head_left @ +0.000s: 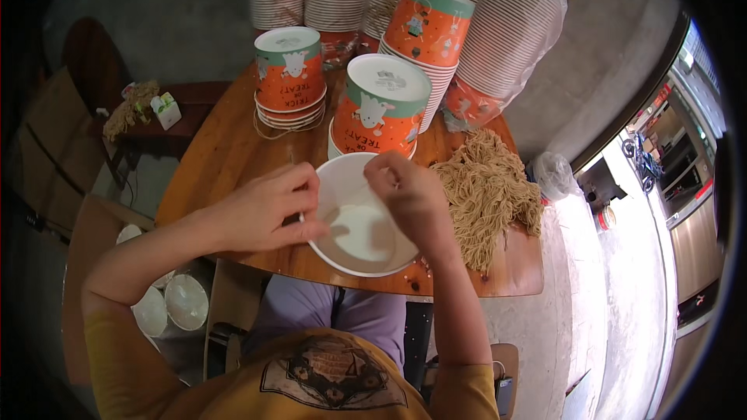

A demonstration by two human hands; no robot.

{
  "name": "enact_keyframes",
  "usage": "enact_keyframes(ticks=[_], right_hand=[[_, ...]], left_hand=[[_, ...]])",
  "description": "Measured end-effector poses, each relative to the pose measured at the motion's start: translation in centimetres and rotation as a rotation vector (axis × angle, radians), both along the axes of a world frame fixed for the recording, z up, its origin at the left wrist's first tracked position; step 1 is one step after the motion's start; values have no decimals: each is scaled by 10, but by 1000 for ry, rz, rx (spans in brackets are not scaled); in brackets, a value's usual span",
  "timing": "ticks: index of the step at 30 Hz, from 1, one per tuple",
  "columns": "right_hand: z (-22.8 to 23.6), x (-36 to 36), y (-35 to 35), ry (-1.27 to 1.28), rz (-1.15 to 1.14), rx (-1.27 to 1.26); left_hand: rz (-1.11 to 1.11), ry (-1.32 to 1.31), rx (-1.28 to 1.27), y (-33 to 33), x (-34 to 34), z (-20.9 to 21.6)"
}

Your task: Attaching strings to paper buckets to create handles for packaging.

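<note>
A white-lined paper bucket is at the table's near edge, its open mouth tilted toward me. My left hand grips its left rim, thumb inside and fingers curled at the edge. At the far right rim my right hand is closed in a pinch; whatever lies between its fingertips is hidden. Just beyond stands an upside-down stack of orange and green printed buckets. To the right of my right hand lies a heap of tan cords. Another inverted stack, at the back left, has cord loops around its lower rims.
A taller inverted bucket stack stands behind. Plastic-wrapped bucket columns line the back of the wooden table. On a dark red bench at left lie more cords. White round containers sit low at left.
</note>
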State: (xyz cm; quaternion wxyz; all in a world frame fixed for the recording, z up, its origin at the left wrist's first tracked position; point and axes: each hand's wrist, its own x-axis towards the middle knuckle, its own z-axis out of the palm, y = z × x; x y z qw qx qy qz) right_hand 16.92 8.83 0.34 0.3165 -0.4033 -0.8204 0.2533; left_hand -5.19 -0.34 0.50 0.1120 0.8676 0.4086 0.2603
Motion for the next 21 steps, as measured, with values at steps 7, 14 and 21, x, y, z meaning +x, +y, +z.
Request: enact_keyframes(ticks=[7,14,21], right_hand=[[10,58,5,786,-3,-548],[-6,60,-24,1133,97,-856],[-3,17,-57,1376,284,-850]], left_hand=[[193,-89,15,48,-25,-13],[-17,106,102,91,-68,-3],[98,-672,-347,-21,75,-7]])
